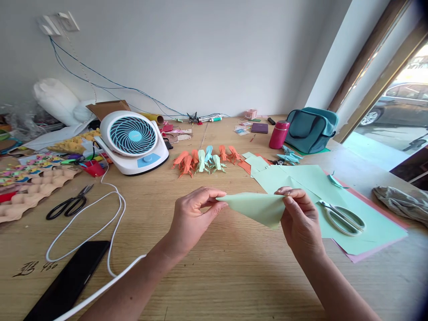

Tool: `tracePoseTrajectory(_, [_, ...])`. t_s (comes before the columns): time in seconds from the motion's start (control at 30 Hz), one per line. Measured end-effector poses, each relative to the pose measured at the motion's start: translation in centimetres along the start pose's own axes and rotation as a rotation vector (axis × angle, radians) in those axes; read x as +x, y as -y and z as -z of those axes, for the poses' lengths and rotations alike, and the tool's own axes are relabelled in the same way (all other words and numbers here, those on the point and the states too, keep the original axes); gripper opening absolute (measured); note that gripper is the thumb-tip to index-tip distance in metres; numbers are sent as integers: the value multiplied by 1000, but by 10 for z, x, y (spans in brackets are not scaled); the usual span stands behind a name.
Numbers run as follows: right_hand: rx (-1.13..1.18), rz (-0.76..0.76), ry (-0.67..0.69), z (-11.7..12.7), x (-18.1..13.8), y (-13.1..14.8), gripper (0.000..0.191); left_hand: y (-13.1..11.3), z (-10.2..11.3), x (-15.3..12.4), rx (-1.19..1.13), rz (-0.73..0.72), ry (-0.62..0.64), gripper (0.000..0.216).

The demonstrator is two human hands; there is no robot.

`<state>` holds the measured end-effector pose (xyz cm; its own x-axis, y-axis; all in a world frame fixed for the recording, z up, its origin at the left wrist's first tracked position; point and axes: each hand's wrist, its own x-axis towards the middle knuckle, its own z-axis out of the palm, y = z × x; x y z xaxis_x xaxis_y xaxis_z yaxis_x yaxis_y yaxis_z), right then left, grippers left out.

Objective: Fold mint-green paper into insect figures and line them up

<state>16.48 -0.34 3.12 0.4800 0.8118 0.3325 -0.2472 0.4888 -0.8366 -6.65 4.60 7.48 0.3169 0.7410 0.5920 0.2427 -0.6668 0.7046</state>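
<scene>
Above the middle of the table I hold a light green sheet of paper (pixel 257 207), folded into a triangle with its long edge at the top. My left hand (pixel 197 207) pinches the left corner between thumb and fingers. At the other end, my right hand (pixel 299 214) pinches the right corner, thumb in front. Behind the paper stand several folded paper insects, among them an orange one (pixel 186 166), a pale green one (pixel 202 161) and a blue one (pixel 209 154).
Right: green paper sheets (pixel 374 223), white-handled scissors (pixel 344 218), pink flask (pixel 279 134), teal bag (pixel 310 130), grey cloth (pixel 401 203). Left: white fan (pixel 133 140), black scissors (pixel 70 204), black phone (pixel 70 281), white cable (pixel 117 191) and egg tray (pixel 36 191).
</scene>
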Motion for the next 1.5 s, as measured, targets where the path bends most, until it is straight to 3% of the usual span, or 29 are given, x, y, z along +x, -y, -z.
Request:
tracePoseTrajectory(1.23, [-75,58,111,-1,-3,-1,8,-4,17,8,-2,108,53,7])
tracePoseTrajectory(1.37, [-227,173,146,-1,-4,-1,7,-7,24,11,45,36,39,6])
tracePoseTrajectory(1.5, [-446,372,229,3,-3,1,5,-13,35,13,231,-218,39,7])
